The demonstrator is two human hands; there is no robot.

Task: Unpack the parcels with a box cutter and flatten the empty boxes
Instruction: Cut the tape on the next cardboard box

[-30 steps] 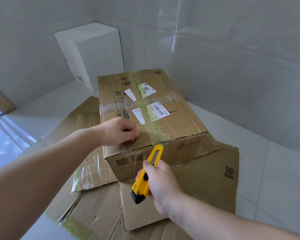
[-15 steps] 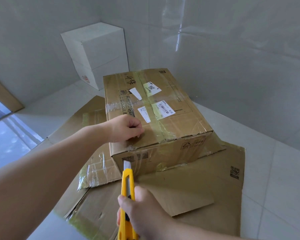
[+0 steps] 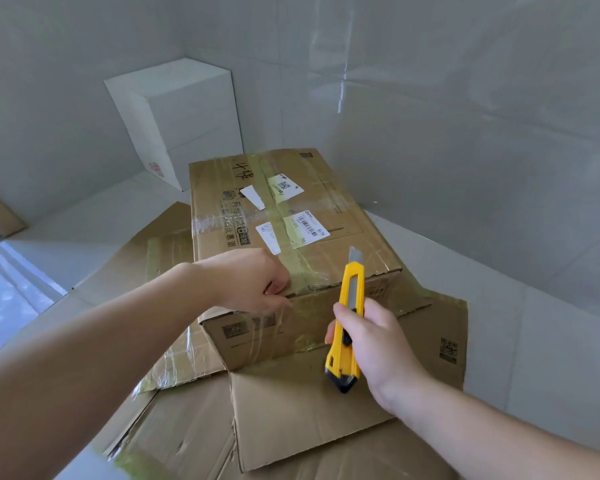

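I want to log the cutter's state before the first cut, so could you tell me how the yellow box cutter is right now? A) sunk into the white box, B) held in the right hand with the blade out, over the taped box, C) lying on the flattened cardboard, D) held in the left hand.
B: the right hand grips the yellow box cutter, its blade extended above the taped box.

Both forearms bare, no sleeves, nothing worn.
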